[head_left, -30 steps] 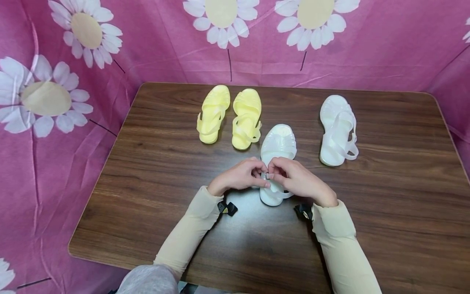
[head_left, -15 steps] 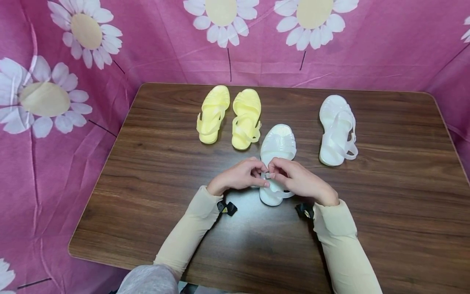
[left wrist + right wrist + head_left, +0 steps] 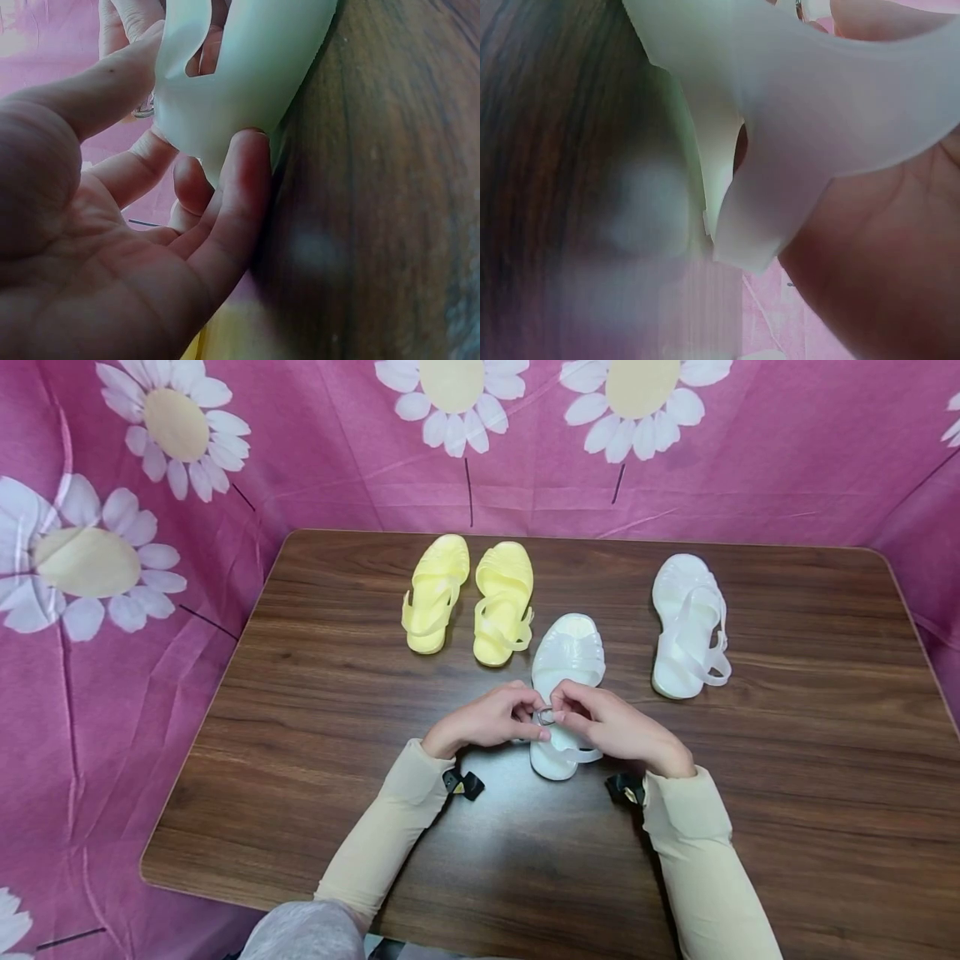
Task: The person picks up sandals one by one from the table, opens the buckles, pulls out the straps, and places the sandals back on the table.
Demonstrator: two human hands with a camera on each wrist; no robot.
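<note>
A white jelly sandal [image 3: 567, 647] stands upright at the middle of the table, toe pointing away from me. My left hand [image 3: 491, 717] holds its left side by the small metal buckle [image 3: 545, 717]. In the left wrist view, the fingers [image 3: 247, 172] of that hand lie along the sandal's pale side [image 3: 232, 97], the thumb above them. My right hand [image 3: 615, 727] pinches the strap at the buckle between thumb and index finger. The right wrist view shows the white strap [image 3: 832, 105] crossing before my palm; the pinching fingertips are mostly hidden there.
Two yellow jelly sandals [image 3: 437, 593] stand side by side at the back, left of centre. Another white sandal [image 3: 688, 627] is farther right, its strap hanging loose to the side. A pink curtain [image 3: 337, 443] with daisies closes off the back of the brown table [image 3: 300, 693].
My right hand has shifted slightly to the right, and more of the metal buckle shows between the hands. My left hand and the sandals keep their places.
</note>
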